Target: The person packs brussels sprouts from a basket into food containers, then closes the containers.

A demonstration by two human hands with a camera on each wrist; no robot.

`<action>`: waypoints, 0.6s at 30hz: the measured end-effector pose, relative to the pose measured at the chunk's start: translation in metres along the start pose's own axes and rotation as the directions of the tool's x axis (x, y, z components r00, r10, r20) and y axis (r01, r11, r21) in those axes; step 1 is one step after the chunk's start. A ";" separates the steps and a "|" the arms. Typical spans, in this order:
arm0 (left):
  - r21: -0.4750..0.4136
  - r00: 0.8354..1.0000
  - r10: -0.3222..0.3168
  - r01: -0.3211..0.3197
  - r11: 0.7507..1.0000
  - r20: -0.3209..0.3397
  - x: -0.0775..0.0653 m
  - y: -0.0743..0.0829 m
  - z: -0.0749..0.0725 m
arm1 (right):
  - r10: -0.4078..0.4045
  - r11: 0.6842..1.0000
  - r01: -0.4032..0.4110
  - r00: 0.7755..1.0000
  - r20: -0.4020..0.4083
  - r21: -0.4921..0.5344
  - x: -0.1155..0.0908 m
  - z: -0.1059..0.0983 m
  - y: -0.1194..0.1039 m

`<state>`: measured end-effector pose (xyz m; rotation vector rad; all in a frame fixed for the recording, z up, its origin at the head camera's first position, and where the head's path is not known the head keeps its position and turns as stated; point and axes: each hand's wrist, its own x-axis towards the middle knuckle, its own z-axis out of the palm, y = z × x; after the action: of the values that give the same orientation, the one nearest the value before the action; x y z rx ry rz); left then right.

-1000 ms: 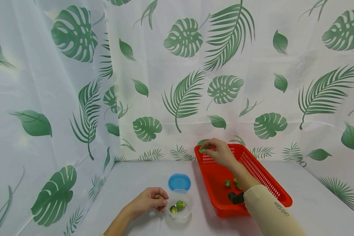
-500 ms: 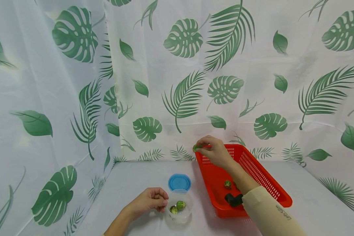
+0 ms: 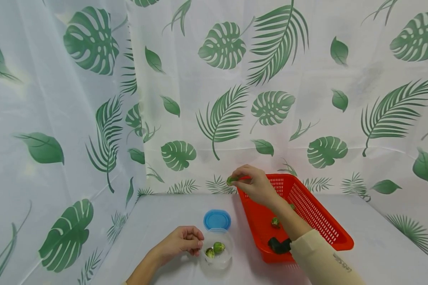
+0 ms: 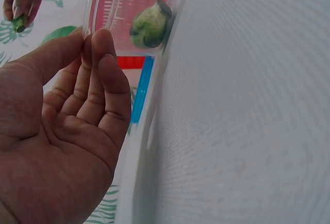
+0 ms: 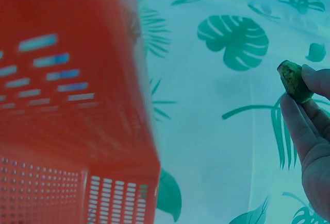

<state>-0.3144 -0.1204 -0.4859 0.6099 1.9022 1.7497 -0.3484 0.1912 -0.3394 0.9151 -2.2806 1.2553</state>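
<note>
My left hand [image 3: 183,241] pinches the rim of a small clear plastic container [image 3: 224,263] between thumb and fingers. Inside that container lie two Brussels sprouts [image 3: 218,247], and one sprout [image 4: 151,24] shows through its wall in the left wrist view. My right hand [image 3: 255,184] is raised over the far left edge of a red plastic basket [image 3: 251,221]. Its thumb and fingertips pinch another Brussels sprout [image 5: 295,82], held just outside the basket's rim in the head view.
A blue lid [image 3: 216,219] lies right behind the container. More sprouts [image 3: 275,222] rest in the basket, partly hidden by the right forearm. A black object [image 3: 279,246] sits by the right cuff. A leaf-printed curtain [image 3: 178,118] stands behind the white table [image 3: 164,213].
My right hand has moved left with the sprout, from over the basket's far corner to just past its rim. The left hand and container have stayed put.
</note>
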 end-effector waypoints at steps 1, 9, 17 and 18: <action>0.000 1.000 0.000 0.000 1.000 0.000 0.000 0.000 0.000 | -0.004 1.000 0.004 1.000 -0.001 0.004 -0.001 0.001 -0.002; 0.002 1.000 -0.009 0.009 1.000 -0.007 -0.001 0.001 0.001 | -0.051 0.996 0.053 0.998 -0.022 0.066 -0.005 0.007 -0.015; 0.004 1.000 -0.015 0.015 1.000 -0.013 -0.001 0.002 0.002 | -0.055 0.996 0.056 0.998 -0.028 0.067 -0.008 0.010 -0.022; 0.005 1.000 -0.016 0.016 1.000 -0.014 -0.001 0.002 0.001 | -0.054 0.996 0.056 0.998 -0.028 0.068 -0.008 0.011 -0.023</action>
<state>-0.3129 -0.1196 -0.4842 0.5846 1.9161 1.7443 -0.3263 0.1762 -0.3361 0.9729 -2.1886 1.3219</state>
